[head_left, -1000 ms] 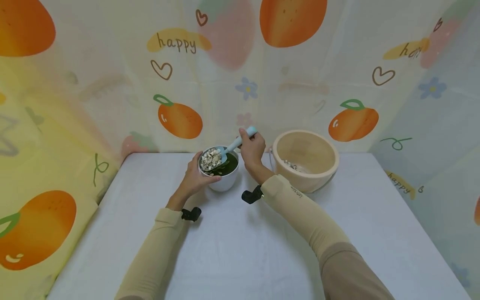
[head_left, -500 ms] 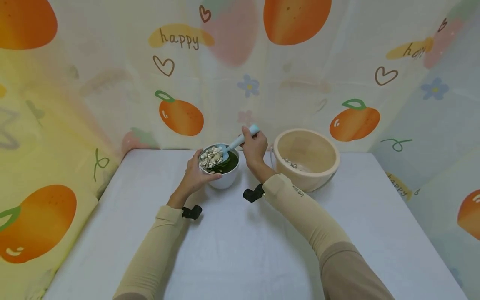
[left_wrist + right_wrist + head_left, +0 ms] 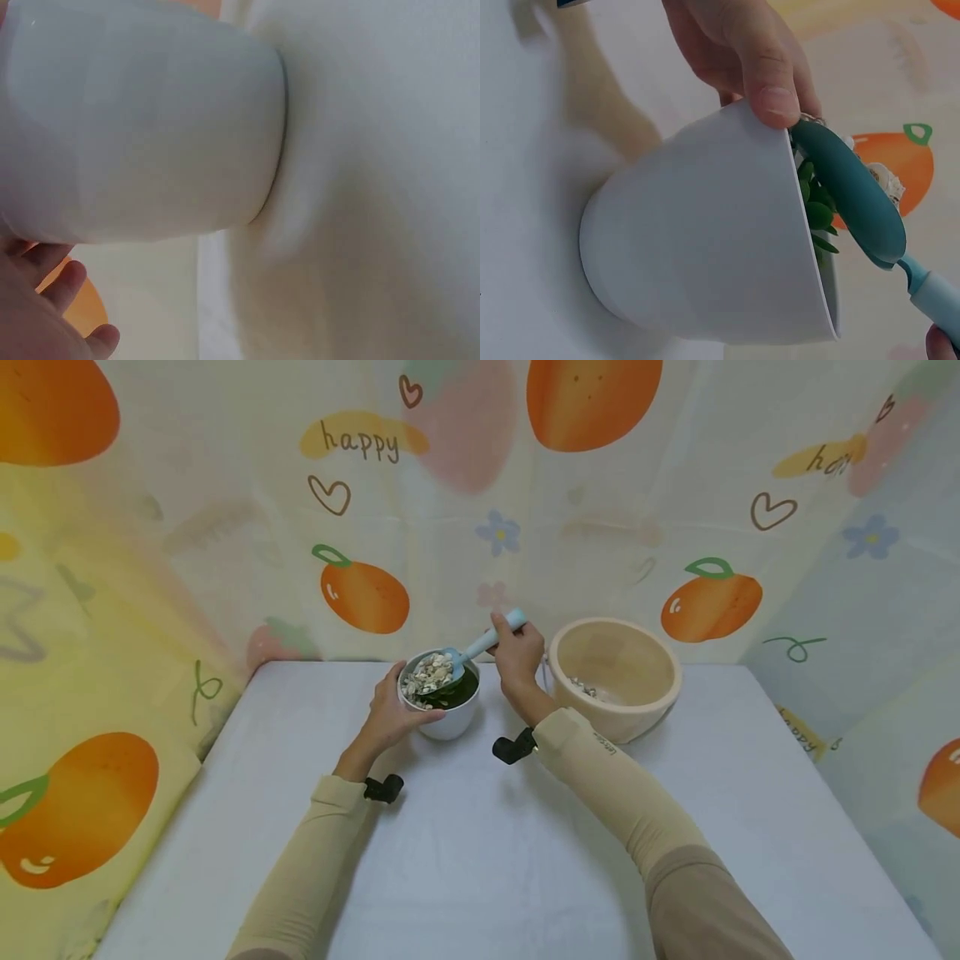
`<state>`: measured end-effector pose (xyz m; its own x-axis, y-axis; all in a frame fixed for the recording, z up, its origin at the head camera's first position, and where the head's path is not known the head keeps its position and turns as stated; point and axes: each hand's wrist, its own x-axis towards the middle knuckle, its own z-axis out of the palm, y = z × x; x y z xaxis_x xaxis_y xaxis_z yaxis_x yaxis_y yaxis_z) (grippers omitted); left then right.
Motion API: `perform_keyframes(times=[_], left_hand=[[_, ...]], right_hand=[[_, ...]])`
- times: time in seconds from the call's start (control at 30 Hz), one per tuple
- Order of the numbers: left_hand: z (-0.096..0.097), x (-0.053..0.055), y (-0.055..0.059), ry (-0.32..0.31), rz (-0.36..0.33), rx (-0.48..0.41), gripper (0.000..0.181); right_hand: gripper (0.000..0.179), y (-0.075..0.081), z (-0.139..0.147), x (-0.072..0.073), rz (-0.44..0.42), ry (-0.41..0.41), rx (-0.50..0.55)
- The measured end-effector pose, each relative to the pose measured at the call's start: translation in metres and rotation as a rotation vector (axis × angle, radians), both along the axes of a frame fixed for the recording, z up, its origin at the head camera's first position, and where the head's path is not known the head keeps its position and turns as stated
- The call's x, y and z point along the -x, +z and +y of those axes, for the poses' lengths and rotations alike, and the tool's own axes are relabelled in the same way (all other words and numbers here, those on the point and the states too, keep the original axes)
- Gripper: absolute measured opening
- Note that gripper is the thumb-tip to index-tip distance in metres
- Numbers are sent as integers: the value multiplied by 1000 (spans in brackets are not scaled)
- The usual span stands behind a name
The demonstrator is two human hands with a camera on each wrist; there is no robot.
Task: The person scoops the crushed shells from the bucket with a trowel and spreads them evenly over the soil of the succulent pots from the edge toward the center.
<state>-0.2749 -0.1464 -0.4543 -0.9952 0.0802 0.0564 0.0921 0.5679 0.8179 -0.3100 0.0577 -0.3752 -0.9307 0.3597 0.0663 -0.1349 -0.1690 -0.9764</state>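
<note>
A white plant pot (image 3: pixel 447 725) stands near the table's far edge, steadied by my left hand (image 3: pixel 384 714), whose thumb and fingers grip its rim. Small green leaves (image 3: pixel 819 216) show at the mouth in the right wrist view. My right hand (image 3: pixel 519 662) holds a small light-blue garden trowel (image 3: pixel 480 645) by its handle. The trowel's blade (image 3: pixel 859 191) lies tilted over the rim, loaded with pale stones (image 3: pixel 432 673). In the left wrist view the pot's side (image 3: pixel 150 127) fills much of the picture, with the left fingers (image 3: pixel 64 289) beside it.
To the right of the right hand sits a beige bucket (image 3: pixel 662 703) with a few pale stones (image 3: pixel 583 687) at its bottom. A white cloth (image 3: pixel 480 860) covers the table. Fruit-patterned curtains (image 3: pixel 570 568) hang behind and at both sides.
My right hand has shifted slightly to the right, drawing the trowel a little the same way over the pot. The left hand keeps its grip on the rim.
</note>
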Motion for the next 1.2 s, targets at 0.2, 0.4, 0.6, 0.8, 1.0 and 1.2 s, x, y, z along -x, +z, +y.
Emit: perform_keyframes(times=[0.2, 0.4, 0.6, 0.8, 1.0, 1.2], left_hand=[[-6, 10, 3, -104, -42, -4, 119], [-7, 14, 3, -119, -59, -46, 116], [-5, 8, 0, -85, -23, -73, 117], [-1, 2, 0, -42, 13, -91, 115], [3, -2, -2, 6, 24, -107, 116], [4, -3, -4, 16, 46, -114, 117]], right_hand=[[22, 4, 4, 3, -8, -28, 14], [24, 2, 4, 4, -3, -36, -9], [26, -2, 0, 3, 19, -28, -32], [23, -1, -2, 1, 44, -4, -9], [24, 1, 1, 4, 8, 4, 18], [21, 4, 7, 5, -15, 14, 33]])
